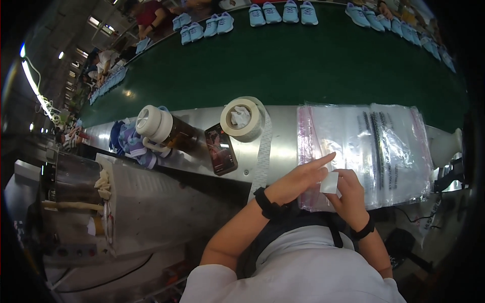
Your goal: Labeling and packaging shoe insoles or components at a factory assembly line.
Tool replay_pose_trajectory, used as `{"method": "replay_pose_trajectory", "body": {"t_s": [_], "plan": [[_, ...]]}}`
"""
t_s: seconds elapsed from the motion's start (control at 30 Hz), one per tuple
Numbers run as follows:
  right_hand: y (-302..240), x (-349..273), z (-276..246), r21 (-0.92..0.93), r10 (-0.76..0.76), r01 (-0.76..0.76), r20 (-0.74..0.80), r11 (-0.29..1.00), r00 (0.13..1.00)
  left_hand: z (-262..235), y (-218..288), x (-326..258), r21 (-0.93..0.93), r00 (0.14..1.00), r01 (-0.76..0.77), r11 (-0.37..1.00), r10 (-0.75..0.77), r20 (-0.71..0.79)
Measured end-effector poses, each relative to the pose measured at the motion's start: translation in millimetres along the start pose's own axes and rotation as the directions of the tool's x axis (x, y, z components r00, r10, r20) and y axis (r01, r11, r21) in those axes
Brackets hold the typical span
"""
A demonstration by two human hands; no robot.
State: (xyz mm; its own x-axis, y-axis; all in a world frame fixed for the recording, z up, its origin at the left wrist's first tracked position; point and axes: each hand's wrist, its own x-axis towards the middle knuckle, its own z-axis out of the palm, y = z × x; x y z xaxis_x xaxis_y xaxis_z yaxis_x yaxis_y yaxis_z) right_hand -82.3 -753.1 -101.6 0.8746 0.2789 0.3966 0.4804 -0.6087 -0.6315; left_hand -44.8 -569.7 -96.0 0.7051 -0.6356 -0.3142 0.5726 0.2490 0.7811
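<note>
A small white label (329,183) is pinched at its right side between the thumb and fingers of my right hand (349,196). My left hand (302,178) lies just beside it, index finger stretched out to the upper right. The other left fingers are partly curled near the label's upper left corner; whether they touch it I cannot tell. Beneath both hands is a stack of clear plastic bags (348,136) with pink-edged ends and dark print. A strip of labels (263,156) runs from a label roll (226,120) down towards my left forearm.
Left of the roll lie a phone (221,149), a bottle of dark liquid (177,132) and a bluish-purple cloth bundle (132,144). Beyond the metal ledge runs a green conveyor belt (217,70), with light-blue shoes (273,13) along its far side. Several people work there.
</note>
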Motion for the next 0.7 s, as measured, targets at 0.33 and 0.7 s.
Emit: {"method": "replay_pose_trajectory", "body": {"t_s": [0.33,0.7], "plan": [[26,5,16,0.089,0.508,-0.501,-0.092,0.861,0.856,11,-33,14,-0.186,0.997,-0.067,0.98,0.057,-0.056],[53,-2,3,0.178,0.634,-0.611,-0.128,0.771,0.763,-1,-39,10,-0.211,0.993,-0.111,0.971,0.098,-0.068]]}}
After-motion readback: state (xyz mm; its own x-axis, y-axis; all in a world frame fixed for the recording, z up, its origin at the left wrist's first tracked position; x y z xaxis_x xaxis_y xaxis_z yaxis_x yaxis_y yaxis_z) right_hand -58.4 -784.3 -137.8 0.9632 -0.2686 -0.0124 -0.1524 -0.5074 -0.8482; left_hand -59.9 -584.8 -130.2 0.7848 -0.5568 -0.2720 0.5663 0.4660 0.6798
